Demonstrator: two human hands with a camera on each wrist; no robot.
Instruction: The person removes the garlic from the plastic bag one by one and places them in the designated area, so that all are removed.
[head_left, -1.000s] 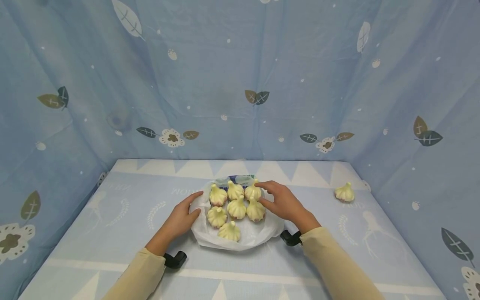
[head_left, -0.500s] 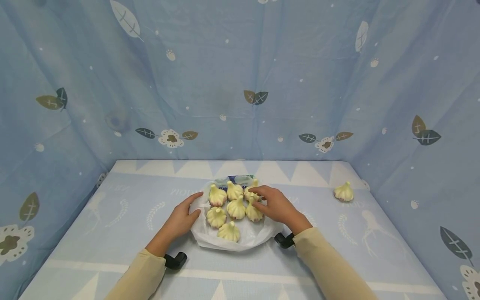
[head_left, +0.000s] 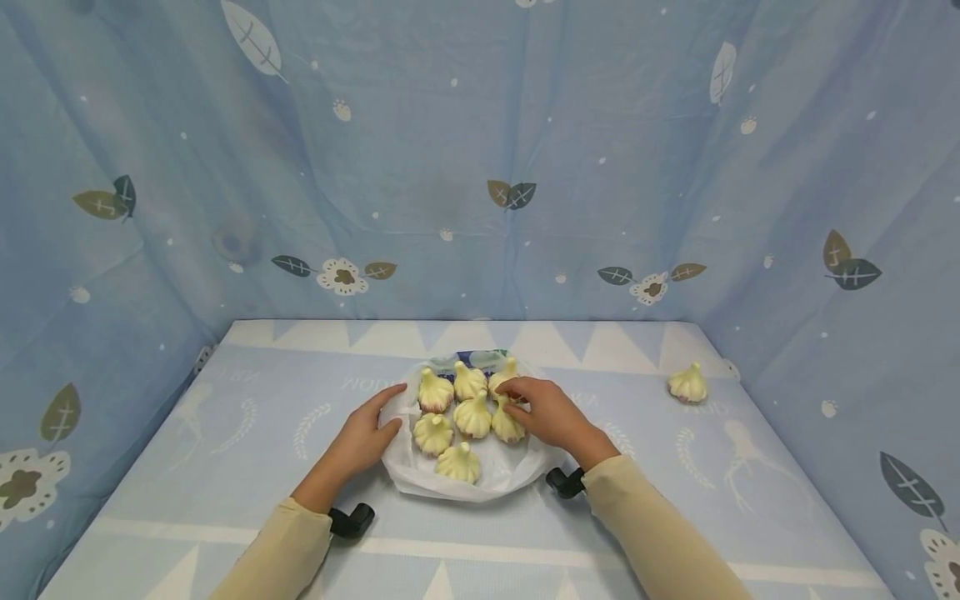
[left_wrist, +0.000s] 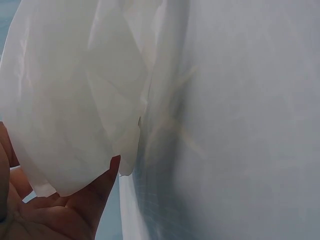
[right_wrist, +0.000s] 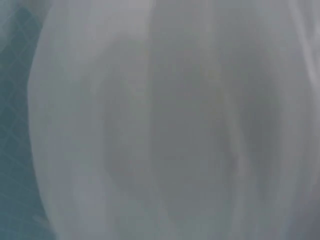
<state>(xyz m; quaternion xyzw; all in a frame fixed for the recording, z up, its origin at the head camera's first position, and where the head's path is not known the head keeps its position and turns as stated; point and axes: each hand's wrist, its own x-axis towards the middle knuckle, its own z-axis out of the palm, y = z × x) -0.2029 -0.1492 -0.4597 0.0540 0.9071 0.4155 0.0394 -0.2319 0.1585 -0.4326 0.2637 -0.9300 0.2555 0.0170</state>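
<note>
In the head view, a crumpled white plastic bag (head_left: 495,479) lies spread with several pale yellow garlic bulbs on it. My left hand (head_left: 360,435) touches the bag's left edge, thumb and index finger apart. White plastic covers part of the left hand (left_wrist: 60,212) in the left wrist view. At the bag's right side, my right hand (head_left: 551,412) pinches the top of a garlic bulb (head_left: 507,427) between thumb and fingers. Another garlic bulb (head_left: 502,375) stands just behind those fingers, partly hidden. The right wrist view holds only blurred white plastic (right_wrist: 175,125).
A single garlic bulb (head_left: 687,383) rests toward the back right of the table. The pale blue patterned tablecloth (head_left: 247,467) runs back to a blue curtain (head_left: 420,167), which also hangs along both sides.
My right hand has moved left and slightly down, from the bag's right edge to the right-hand garlic bulb, and its fingers have closed in. The left hand has stayed in place.
</note>
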